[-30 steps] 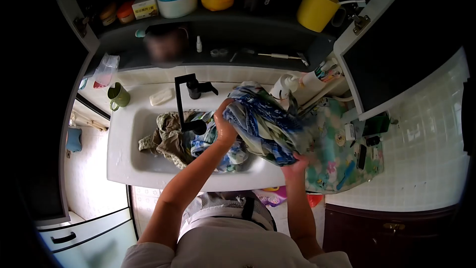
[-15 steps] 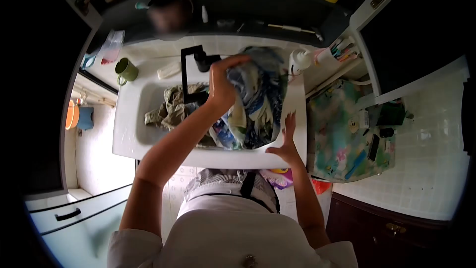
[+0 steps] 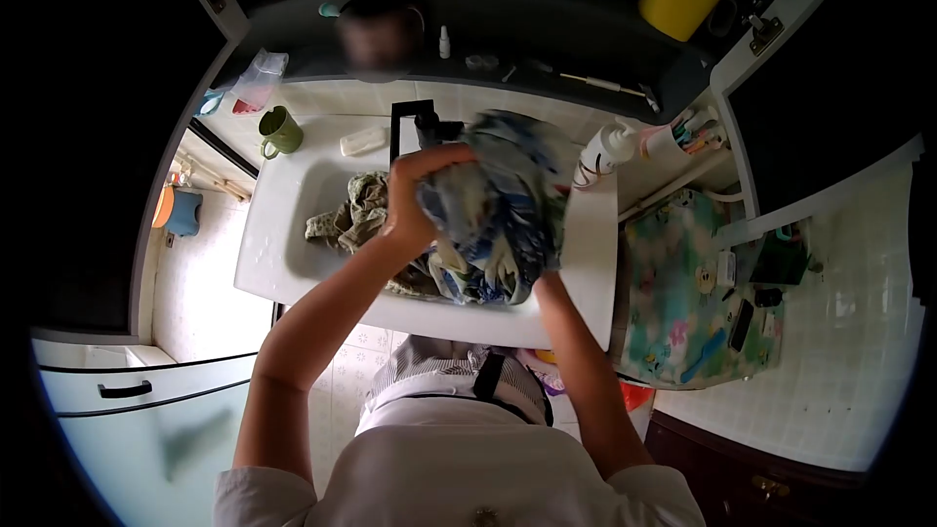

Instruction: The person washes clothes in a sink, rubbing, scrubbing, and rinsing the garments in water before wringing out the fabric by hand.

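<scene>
A blue, white and dark patterned garment (image 3: 498, 195) hangs bunched up over the sink (image 3: 322, 171), its lower folds down in the basin. My left hand (image 3: 414, 197) grips its upper left side, fingers wrapped over the fabric. My right hand (image 3: 550, 289) is at the lower right of the garment; the cloth covers its fingers, so I cannot see how it holds. A crumpled olive-brown cloth (image 3: 361, 213) lies in the basin left of my left hand. Behind the garment stands a black faucet (image 3: 412, 109), partly covered.
On the sink's back ledge are a green mug (image 3: 280, 131), a bar of soap (image 3: 363, 141) and a white pump bottle (image 3: 605, 152). A cup of toothbrushes (image 3: 668, 141) stands at right. Open cabinet doors flank a shelf above. A floral cloth (image 3: 673, 263) covers a surface at right.
My right hand, spread open by the sink's edge before, has moved up behind the garment's lower right. My left hand has shifted slightly left and down with the cloth. The view has tilted.
</scene>
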A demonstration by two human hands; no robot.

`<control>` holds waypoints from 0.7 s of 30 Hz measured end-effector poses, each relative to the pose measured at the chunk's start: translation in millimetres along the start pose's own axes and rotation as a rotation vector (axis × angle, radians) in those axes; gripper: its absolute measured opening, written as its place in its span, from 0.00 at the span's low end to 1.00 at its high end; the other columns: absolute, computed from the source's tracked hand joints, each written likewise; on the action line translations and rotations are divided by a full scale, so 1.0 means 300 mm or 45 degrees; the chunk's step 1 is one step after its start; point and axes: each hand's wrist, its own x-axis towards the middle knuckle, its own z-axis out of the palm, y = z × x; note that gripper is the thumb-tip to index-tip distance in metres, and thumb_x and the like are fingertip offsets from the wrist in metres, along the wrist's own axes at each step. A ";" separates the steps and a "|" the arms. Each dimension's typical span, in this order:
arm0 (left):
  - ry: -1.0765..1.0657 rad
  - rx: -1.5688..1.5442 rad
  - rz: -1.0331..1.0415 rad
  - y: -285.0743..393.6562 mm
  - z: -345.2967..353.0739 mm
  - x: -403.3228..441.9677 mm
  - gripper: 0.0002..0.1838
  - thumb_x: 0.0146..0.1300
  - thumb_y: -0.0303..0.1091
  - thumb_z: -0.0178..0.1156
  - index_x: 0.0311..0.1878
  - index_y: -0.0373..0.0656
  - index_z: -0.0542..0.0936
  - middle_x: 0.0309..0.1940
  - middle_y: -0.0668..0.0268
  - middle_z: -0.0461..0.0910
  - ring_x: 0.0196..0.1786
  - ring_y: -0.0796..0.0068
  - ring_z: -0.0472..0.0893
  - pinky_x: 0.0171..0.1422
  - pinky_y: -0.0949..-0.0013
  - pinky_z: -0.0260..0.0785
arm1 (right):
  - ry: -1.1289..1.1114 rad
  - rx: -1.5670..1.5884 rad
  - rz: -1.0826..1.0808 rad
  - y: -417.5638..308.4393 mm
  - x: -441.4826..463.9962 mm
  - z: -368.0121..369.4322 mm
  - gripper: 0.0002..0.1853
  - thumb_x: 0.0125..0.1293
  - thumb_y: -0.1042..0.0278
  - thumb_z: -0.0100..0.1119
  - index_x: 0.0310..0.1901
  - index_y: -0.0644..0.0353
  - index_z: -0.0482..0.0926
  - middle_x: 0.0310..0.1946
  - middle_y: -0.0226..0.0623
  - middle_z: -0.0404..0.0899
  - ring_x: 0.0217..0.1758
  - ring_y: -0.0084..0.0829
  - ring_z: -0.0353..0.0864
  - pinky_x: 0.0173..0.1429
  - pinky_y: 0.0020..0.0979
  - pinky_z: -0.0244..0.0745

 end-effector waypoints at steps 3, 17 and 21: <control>-0.021 0.193 0.052 -0.015 -0.062 -0.037 0.23 0.39 0.26 0.69 0.44 0.35 0.79 0.39 0.57 0.82 0.40 0.68 0.82 0.49 0.70 0.74 | 0.039 -0.625 0.036 -0.202 0.018 0.103 0.22 0.70 0.61 0.49 0.61 0.63 0.67 0.55 0.43 0.74 0.61 0.30 0.71 0.63 0.27 0.67; -0.615 -0.286 -0.616 -0.278 -0.005 -0.555 0.56 0.58 0.22 0.63 0.73 0.41 0.28 0.73 0.54 0.49 0.74 0.57 0.55 0.74 0.64 0.48 | -0.090 -2.094 -0.890 -0.480 0.012 0.209 0.20 0.69 0.54 0.47 0.55 0.58 0.73 0.50 0.39 0.77 0.54 0.34 0.76 0.60 0.36 0.71; -0.602 -1.118 -1.229 -0.281 -0.097 -0.517 0.52 0.61 0.23 0.61 0.76 0.51 0.34 0.70 0.57 0.58 0.68 0.56 0.65 0.72 0.56 0.56 | -0.041 -2.188 -0.878 -0.501 0.022 0.217 0.21 0.68 0.54 0.48 0.55 0.57 0.73 0.51 0.39 0.77 0.54 0.35 0.76 0.61 0.37 0.70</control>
